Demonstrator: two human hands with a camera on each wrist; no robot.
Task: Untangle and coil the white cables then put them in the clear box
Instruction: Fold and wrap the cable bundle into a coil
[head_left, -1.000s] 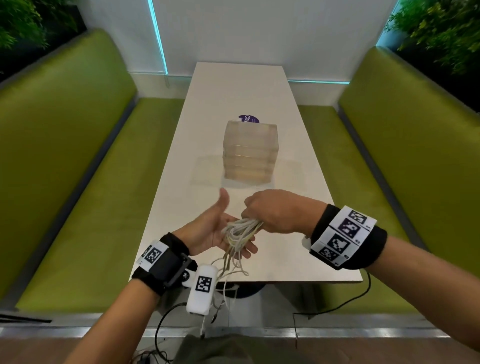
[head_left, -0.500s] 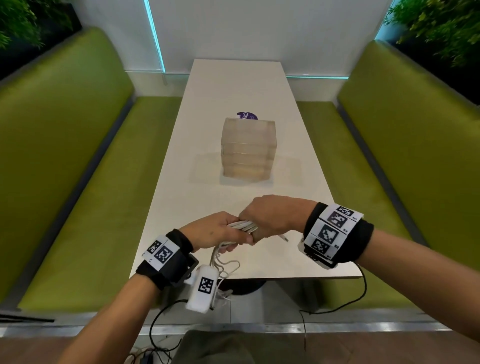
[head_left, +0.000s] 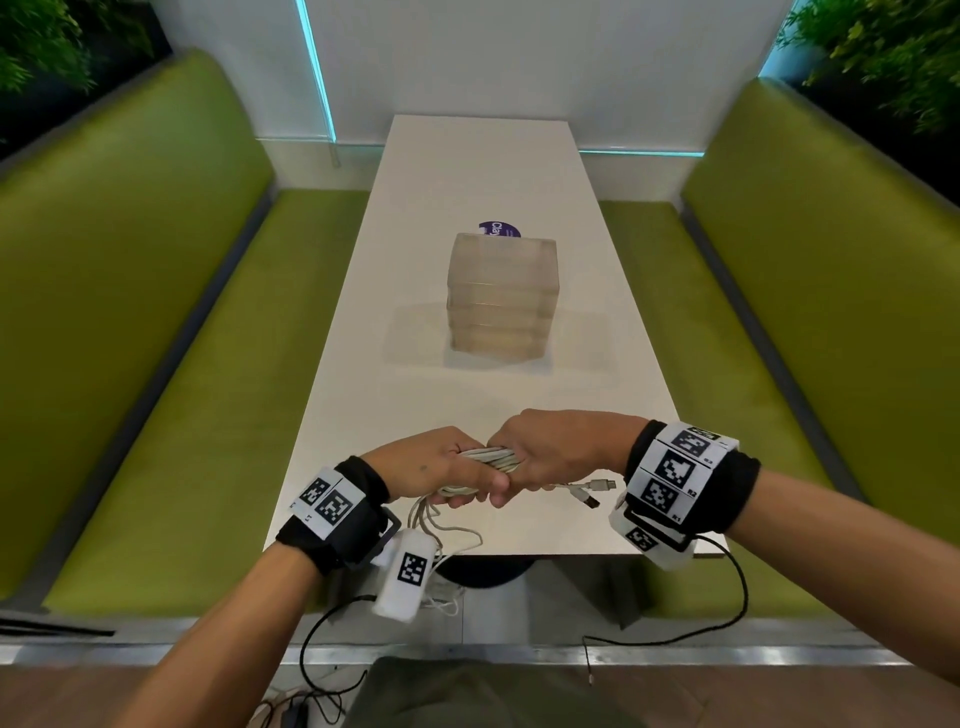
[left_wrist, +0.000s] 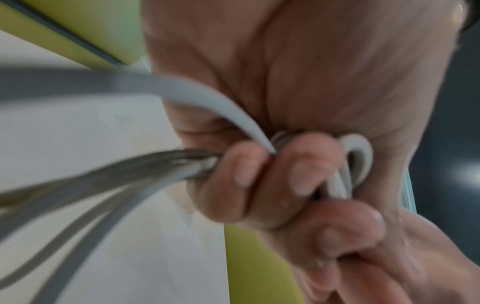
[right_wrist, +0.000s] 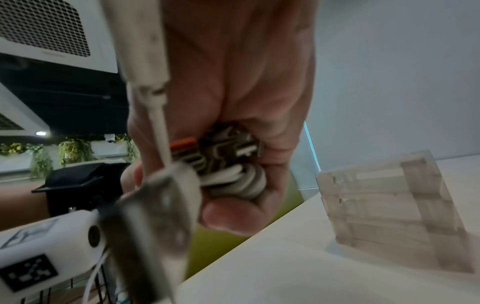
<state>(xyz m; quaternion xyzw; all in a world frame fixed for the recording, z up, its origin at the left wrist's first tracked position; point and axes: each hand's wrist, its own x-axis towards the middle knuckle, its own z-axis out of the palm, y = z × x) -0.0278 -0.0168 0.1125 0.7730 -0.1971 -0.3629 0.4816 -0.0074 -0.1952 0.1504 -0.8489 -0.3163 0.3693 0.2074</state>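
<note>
White counter (head_left: 467, 171) between green benches; your left hand (head_left: 431, 467) and right hand (head_left: 556, 447) both grip the white cables (head_left: 493, 457), fingers curled. Clear box (head_left: 501, 301) beyond.

white cables (head_left: 491, 457) bundled, clear box (head_left: 501, 301) upright mid-table

A long white table (head_left: 467, 171) is running away from the person between two green benches (head_left: 156, 338), its far end sitting against the wall. A clear box (head_left: 501, 301) is standing upright near the middle of the tabletop, its walls cloudy and banded. Just behind the box, a purple round sticker (head_left: 498, 228) is lying flat on the surface, half hidden by the box's top edge.
</note>
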